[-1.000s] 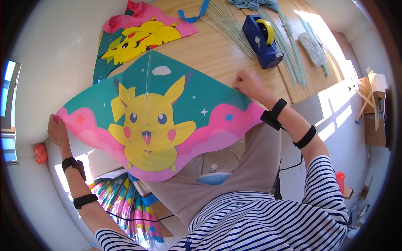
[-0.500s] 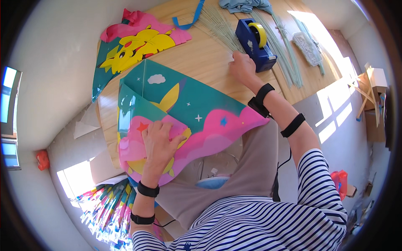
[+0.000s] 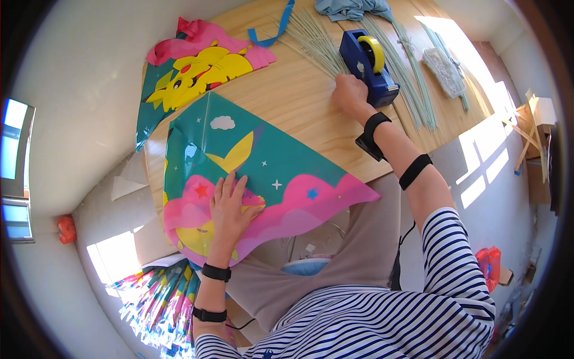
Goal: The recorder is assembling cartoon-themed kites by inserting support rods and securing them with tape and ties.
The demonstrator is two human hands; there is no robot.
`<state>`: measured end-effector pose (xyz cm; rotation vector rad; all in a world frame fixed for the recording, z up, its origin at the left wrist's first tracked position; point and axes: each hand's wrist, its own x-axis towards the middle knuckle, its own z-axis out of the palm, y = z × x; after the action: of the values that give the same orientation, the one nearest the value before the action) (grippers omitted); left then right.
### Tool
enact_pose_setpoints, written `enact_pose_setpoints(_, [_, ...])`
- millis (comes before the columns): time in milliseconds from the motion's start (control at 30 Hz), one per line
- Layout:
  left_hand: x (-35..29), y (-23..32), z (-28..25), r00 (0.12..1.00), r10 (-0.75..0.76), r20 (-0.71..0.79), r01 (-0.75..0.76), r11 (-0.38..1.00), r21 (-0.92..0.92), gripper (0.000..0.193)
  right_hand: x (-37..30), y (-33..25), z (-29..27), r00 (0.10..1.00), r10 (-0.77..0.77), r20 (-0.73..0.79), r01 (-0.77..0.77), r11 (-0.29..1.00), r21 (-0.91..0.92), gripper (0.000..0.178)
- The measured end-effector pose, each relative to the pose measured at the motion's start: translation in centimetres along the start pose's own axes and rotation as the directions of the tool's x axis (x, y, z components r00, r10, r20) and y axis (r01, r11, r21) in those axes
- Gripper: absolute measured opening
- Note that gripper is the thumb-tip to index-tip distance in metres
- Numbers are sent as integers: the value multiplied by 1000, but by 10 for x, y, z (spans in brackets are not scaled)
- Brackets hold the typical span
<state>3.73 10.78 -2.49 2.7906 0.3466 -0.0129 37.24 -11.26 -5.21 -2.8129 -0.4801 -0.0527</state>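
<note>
A folded, kite-shaped thin sheet (image 3: 257, 152), green and pink with printed clouds, stars and a yellow figure, lies over the table's near edge and my lap. Flat on its pink and yellow part rests my left hand (image 3: 230, 209), fingers spread. My right hand (image 3: 350, 93) is closed at the near ends of a fan of thin pale rods (image 3: 314, 45); its fingertips are hidden, so I cannot tell what they hold. Just right of that hand stands a blue tape dispenser (image 3: 371, 78) with a yellow-rimmed roll.
On the wooden table (image 3: 317, 122) lie more printed sheets (image 3: 209, 66) at the far left, a blue strip (image 3: 269, 40), a grey-blue cloth (image 3: 353, 8), and a clear box of small pieces (image 3: 443, 70). Many packed colourful sheets (image 3: 161, 299) fan out at the lower left.
My left hand's fingers have straightened and spread, and the sheet beneath lies flatter. My right hand stays by the rod ends, its fingers more tightly curled. The whole view has shifted slightly.
</note>
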Motion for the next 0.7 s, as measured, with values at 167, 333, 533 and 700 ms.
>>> enact_pose_setpoints(167, [4, -14, -2, 1000, 11, -27, -12, 1000, -23, 77, 0, 3, 3, 996, 84, 3, -84, 996, 21, 15])
enact_pose_setpoints(333, [14, -24, -7, 1000, 1, -24, -1, 1000, -10, 79, 0, 3, -4, 997, 71, 28, -72, 997, 32, 15])
enact_pose_setpoints(533, [2, -12, -5, 999, 45, 6, -45, 999, -4, 79, -1, 0, 0, 998, 69, 6, -69, 998, 13, 14])
enact_pose_setpoints(700, [-11, -2, -6, 997, 76, -20, -77, 997, -32, 71, 2, 1, -4, 994, 93, 51, -94, 995, 30, 15])
